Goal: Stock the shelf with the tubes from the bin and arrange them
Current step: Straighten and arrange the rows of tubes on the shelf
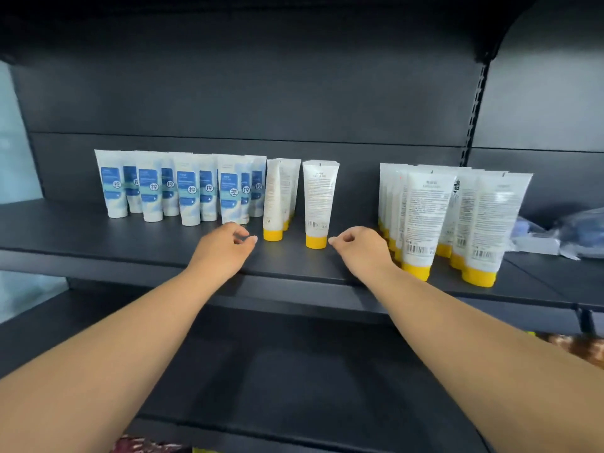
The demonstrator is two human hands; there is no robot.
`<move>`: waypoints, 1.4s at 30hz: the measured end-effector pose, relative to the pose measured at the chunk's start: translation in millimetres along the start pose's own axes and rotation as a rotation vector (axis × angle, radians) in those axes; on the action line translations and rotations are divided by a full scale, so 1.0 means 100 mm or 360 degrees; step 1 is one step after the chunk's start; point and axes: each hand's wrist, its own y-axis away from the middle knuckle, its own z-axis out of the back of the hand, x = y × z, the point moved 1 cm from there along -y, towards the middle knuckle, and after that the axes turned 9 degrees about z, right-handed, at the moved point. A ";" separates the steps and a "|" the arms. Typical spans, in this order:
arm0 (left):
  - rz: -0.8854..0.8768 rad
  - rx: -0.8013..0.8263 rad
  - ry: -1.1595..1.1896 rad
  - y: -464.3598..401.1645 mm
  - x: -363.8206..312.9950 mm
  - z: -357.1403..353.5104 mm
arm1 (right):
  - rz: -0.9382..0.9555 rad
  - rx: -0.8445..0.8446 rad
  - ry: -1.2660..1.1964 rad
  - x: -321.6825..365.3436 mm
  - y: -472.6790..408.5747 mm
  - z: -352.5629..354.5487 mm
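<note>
On the dark shelf (130,237) stand several white tubes on their caps. Blue-labelled tubes (183,191) fill the left part in rows. Two short rows of yellow-capped tubes stand in the middle, one row (277,197) on the left and another row (318,204) to its right. A larger block of yellow-capped tubes (451,217) stands at the right. My left hand (225,246) hovers just left of the middle rows, fingers loosely curled and holding nothing. My right hand (362,246) is just right of them, also empty. No bin is in view.
Clear plastic bags with blue items (555,237) lie on the shelf at the far right. A lower shelf (294,371) sits beneath my forearms. A slotted upright (474,109) divides the shelving on the right. The upper shelf overhangs above.
</note>
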 end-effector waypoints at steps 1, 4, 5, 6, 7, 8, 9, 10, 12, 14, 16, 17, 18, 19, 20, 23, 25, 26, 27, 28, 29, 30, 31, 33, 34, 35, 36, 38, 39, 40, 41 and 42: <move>0.0022 -0.0009 0.0010 0.00 -0.01 -0.03 | 0.0004 0.0000 0.0005 -0.01 -0.02 0.00; 0.0068 -0.0045 0.0040 -0.06 -0.04 -0.08 | -0.0021 -0.0026 -0.0050 -0.03 -0.11 -0.02; 0.0068 -0.0052 0.0061 -0.10 -0.06 -0.09 | -0.0019 -0.0044 -0.0067 -0.04 -0.15 -0.04; 0.0064 -0.0061 0.0090 -0.13 -0.08 -0.11 | -0.0007 -0.0067 -0.0077 -0.03 -0.18 -0.07; 0.0062 -0.0070 0.0127 -0.18 -0.10 -0.12 | 0.0014 -0.0106 -0.0098 -0.03 -0.23 -0.10; 0.0060 -0.0082 0.0166 -0.22 -0.13 -0.15 | 0.0017 -0.0144 -0.0143 -0.02 -0.26 -0.14; 0.0066 -0.0094 0.0208 -0.27 -0.16 -0.17 | 0.0013 -0.0177 -0.0204 0.00 -0.30 -0.20; 0.0079 -0.0106 0.0253 -0.32 -0.20 -0.20 | 0.0012 -0.0217 -0.0262 0.02 -0.34 -0.24; 0.0103 -0.0131 0.0376 -0.43 -0.27 -0.25 | 0.0026 -0.0296 -0.0303 0.09 -0.42 -0.32; 0.0097 -0.0143 0.0505 -0.54 -0.32 -0.31 | 0.0050 -0.0349 -0.0274 0.14 -0.49 -0.40; 0.0075 -0.0134 0.0576 -0.64 -0.34 -0.37 | 0.0051 -0.0368 -0.0175 0.17 -0.56 -0.46; 0.0064 -0.0118 0.0607 -0.69 -0.35 -0.39 | 0.0036 -0.0380 -0.0098 0.17 -0.59 -0.49; 0.0059 -0.0102 0.0636 -0.72 -0.36 -0.42 | 0.0015 -0.0393 -0.0029 0.17 -0.62 -0.51; 0.0066 -0.0085 0.0655 -0.74 -0.36 -0.45 | -0.0010 -0.0402 0.0018 0.16 -0.65 -0.53; 0.0078 -0.0072 0.0657 -0.76 -0.36 -0.47 | -0.0033 -0.0407 0.0039 0.15 -0.67 -0.54; 0.0116 -0.0073 0.0636 -0.80 -0.37 -0.51 | -0.0050 -0.0405 0.0035 0.13 -0.73 -0.58; 0.0121 -0.0087 0.0582 -0.83 -0.37 -0.53 | -0.0037 -0.0391 -0.0012 0.13 -0.75 -0.58; 0.0119 -0.0087 0.0556 -0.84 -0.37 -0.54 | -0.0034 -0.0383 -0.0059 0.12 -0.75 -0.57; 0.0113 -0.0084 0.0541 -0.85 -0.37 -0.55 | -0.0036 -0.0373 -0.0126 0.11 -0.75 -0.55; 0.0110 -0.0076 0.0531 -0.86 -0.37 -0.56 | -0.0046 -0.0367 -0.0207 0.10 -0.74 -0.54; 0.0114 -0.0065 0.0534 -0.87 -0.37 -0.56 | -0.0060 -0.0365 -0.0302 0.09 -0.74 -0.52; 0.0122 -0.0054 0.0554 -0.87 -0.35 -0.56 | -0.0075 -0.0365 -0.0404 0.07 -0.74 -0.50; 0.0130 -0.0041 0.0589 -0.89 -0.33 -0.56 | -0.0096 -0.0361 -0.0499 0.06 -0.74 -0.49; 0.0148 -0.0002 0.0673 -0.90 -0.28 -0.55 | -0.0154 -0.0335 -0.0643 0.02 -0.71 -0.45; 0.0169 0.0028 0.0744 -0.92 -0.26 -0.54 | -0.0166 -0.0320 -0.0684 0.01 -0.71 -0.44; 0.0209 0.0077 0.0834 -0.94 -0.24 -0.53 | -0.0166 -0.0306 -0.0705 0.00 -0.71 -0.44; 0.0258 0.0138 0.0923 -0.95 -0.23 -0.52 | -0.0163 -0.0300 -0.0713 0.00 -0.71 -0.43; 0.0308 0.0252 0.1031 -0.95 -0.22 -0.52 | -0.0149 -0.0325 -0.0699 0.01 -0.72 -0.42; 0.0304 0.0291 0.1055 -0.95 -0.21 -0.52 | -0.0147 -0.0348 -0.0671 0.02 -0.73 -0.42; 0.0293 0.0315 0.1077 -0.95 -0.21 -0.52 | -0.0155 -0.0363 -0.0645 0.02 -0.73 -0.42; 0.0291 0.0336 0.1100 -0.95 -0.20 -0.51 | -0.0170 -0.0370 -0.0639 0.02 -0.74 -0.42; 0.0296 0.0360 0.1127 -0.94 -0.20 -0.51 | -0.0181 -0.0370 -0.0651 0.03 -0.74 -0.42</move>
